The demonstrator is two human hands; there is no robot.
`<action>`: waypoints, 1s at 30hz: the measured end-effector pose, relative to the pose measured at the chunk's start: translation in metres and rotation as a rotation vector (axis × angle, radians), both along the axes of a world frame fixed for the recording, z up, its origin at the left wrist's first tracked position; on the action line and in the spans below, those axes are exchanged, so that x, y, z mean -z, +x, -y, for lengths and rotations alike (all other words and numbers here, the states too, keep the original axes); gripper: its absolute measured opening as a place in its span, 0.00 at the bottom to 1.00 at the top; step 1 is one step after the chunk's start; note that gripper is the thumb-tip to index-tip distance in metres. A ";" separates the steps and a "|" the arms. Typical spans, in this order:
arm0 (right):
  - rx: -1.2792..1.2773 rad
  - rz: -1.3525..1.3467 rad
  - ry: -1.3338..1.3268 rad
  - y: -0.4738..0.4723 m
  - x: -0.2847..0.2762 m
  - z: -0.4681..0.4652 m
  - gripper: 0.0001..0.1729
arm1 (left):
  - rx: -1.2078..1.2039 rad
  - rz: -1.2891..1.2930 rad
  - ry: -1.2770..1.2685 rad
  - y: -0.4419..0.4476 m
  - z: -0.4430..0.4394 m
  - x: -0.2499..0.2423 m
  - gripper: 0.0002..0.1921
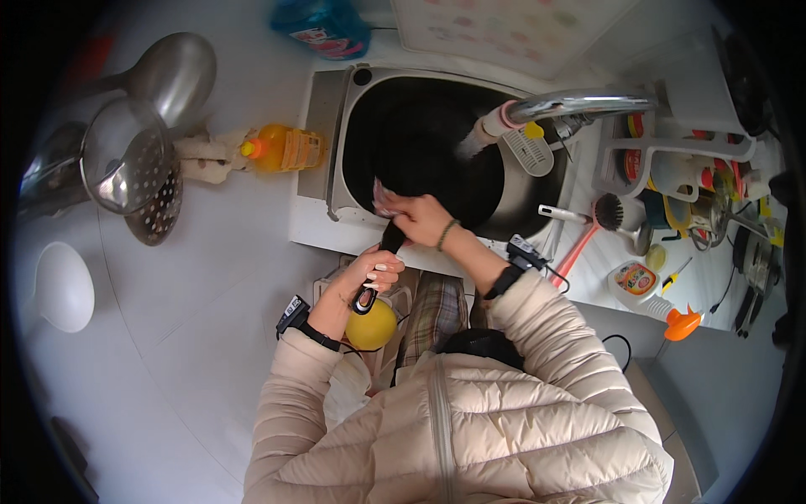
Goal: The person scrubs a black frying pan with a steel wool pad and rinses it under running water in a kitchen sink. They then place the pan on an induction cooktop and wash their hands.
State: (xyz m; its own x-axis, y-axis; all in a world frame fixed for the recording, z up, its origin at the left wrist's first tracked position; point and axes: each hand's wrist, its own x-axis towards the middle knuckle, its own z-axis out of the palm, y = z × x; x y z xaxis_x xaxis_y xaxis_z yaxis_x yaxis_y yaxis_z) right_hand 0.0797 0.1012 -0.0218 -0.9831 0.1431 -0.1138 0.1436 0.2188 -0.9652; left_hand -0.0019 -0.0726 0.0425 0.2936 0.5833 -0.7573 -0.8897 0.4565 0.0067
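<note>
A dark pan [434, 151] with a black handle lies in the steel sink [535, 208], under the running tap [494, 126]. My left hand [378, 271] is closed around the pan's handle, whose looped end sticks out below the fingers. Further up, where the handle meets the pan, my right hand [415, 217] presses a crumpled pinkish cloth [381, 196] against the rim. Water falls from the spout into the pan's right part. The pan's inside is too dark to make out in detail.
An orange bottle [286, 149] stands left of the sink. Ladles and a skimmer [154, 201] hang at the left. On the right counter are a dish brush [582, 236], a spray bottle [642, 283] and a grey rack [680, 148]. A yellow round object [371, 324] is below my left hand.
</note>
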 end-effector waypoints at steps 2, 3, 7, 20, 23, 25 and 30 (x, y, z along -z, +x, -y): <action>0.024 0.174 -0.024 0.030 0.012 -0.021 0.18 | -0.035 0.029 -0.002 0.000 0.001 0.003 0.07; 0.019 0.264 0.013 0.045 0.019 -0.035 0.17 | -0.064 0.026 -0.011 0.001 0.001 0.004 0.03; 0.275 0.595 0.222 0.051 0.066 -0.074 0.17 | -0.129 0.083 0.037 0.001 -0.002 0.006 0.17; 0.542 0.828 0.161 -0.089 0.148 -0.055 0.52 | 0.068 -0.083 -0.194 -0.005 -0.024 -0.016 0.20; 0.639 0.139 0.103 -0.140 0.137 -0.031 0.52 | 0.113 -0.164 -0.245 -0.003 -0.030 -0.024 0.20; 0.425 -0.147 -0.167 -0.135 0.121 -0.014 0.52 | 0.119 -0.194 -0.251 -0.004 -0.033 -0.026 0.20; -0.269 -0.011 -0.285 -0.015 0.072 -0.004 0.39 | 0.058 -0.091 -0.256 -0.008 -0.034 -0.025 0.21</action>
